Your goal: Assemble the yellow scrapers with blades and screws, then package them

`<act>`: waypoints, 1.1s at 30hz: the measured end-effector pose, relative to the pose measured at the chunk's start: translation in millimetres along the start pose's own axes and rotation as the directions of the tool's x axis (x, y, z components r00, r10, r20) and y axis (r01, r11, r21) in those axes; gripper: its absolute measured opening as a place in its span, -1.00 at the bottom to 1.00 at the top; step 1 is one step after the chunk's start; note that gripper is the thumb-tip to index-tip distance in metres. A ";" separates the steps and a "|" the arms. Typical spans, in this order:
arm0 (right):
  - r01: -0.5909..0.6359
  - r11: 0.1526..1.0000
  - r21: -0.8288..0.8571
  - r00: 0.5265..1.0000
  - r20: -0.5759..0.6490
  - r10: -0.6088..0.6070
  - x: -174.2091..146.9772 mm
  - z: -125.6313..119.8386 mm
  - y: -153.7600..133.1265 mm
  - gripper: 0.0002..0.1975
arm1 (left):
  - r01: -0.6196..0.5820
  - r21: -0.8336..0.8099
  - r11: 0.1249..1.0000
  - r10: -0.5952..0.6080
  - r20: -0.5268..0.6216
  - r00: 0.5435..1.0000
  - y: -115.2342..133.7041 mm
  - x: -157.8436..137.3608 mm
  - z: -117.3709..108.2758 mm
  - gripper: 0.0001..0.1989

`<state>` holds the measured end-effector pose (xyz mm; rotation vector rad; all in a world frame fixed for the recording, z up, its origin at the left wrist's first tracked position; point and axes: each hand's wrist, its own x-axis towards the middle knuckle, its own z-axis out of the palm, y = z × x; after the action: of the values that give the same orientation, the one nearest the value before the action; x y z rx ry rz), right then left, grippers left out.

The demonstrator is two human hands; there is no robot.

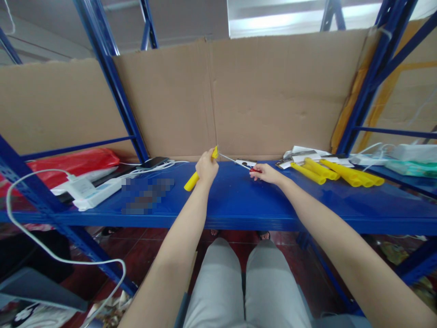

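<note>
My left hand (207,168) is wrapped round a yellow tube-shaped handle (191,182), tilted so that its upper end shows above my fingers and its lower end sticks out below. In my right hand (266,175) is a screwdriver with a red grip, and its thin metal shaft (235,161) points left. The tip reaches the upper end of the yellow handle; whether it touches there I cannot tell. Behind my right hand a small white and black item (246,163) lies on the blue shelf (239,196). Both hands are above the shelf, closed.
Several yellow tube-shaped handles (309,173) lie at right, beside white and dark flat packets (300,156). At left are a power strip (99,193) with a charger, a phone (155,162) and a red bag (78,164). A cardboard sheet (273,91) stands behind; blue posts (123,105) flank it.
</note>
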<state>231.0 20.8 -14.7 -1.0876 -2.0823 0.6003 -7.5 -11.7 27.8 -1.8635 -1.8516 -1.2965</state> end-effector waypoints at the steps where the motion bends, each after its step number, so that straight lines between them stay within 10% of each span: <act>1: 0.004 1.000 0.003 1.000 0.007 -0.004 0.3 -0.1 0.6 -0.72 | 0.001 -0.001 1.000 -0.001 -0.002 1.000 -0.3 0.0 0.3 -0.54; 15: 0.024 1.000 0.000 0.979 -0.201 -0.023 4.5 7.6 8.1 -0.60 | -0.011 0.000 1.000 0.011 -0.004 1.000 1.2 -1.7 3.3 -0.52; 33: -0.007 0.998 -0.058 0.991 -0.132 -0.001 0.4 4.1 -1.1 -0.69 | -0.010 -0.011 1.000 0.010 -0.016 1.000 -0.4 -1.3 3.4 -0.52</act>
<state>227.2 20.2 -16.4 -1.1320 -1.9945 0.4590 -6.2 -10.2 24.7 -1.8597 -1.8291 -1.3168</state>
